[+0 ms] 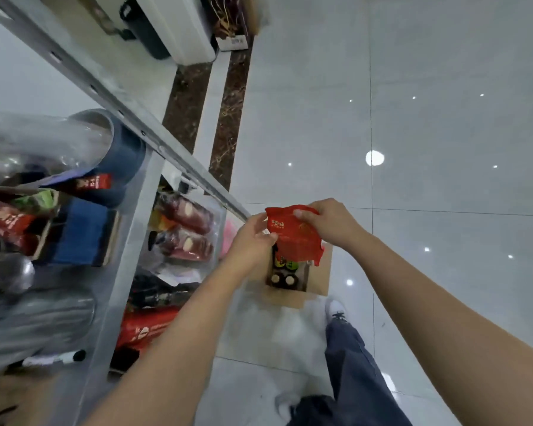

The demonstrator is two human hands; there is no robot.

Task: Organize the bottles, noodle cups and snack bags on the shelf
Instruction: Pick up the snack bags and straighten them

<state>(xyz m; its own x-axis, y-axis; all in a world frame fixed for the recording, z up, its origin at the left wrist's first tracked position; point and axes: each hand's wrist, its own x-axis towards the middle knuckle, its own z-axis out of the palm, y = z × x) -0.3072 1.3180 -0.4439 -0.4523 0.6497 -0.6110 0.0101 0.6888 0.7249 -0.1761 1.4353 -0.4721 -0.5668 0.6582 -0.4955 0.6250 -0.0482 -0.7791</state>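
Observation:
A red snack bag (296, 238) hangs in the air above an open cardboard box (319, 281) on the floor. My left hand (253, 238) pinches the bag's left edge and my right hand (330, 222) grips its top right corner. Inside the box I see two bottle caps (282, 280) and dark packaging. The metal shelf (148, 139) stands to the left, holding red snack packets (185, 229), a red pack (145, 327) lower down, and blue and clear items (83, 238) on the nearer level.
Glossy grey floor tiles (443, 149) spread to the right. A white appliance (179, 29) and a dark bin (145, 29) stand at the far end of the shelf. My legs and white shoes (336, 312) are beside the box.

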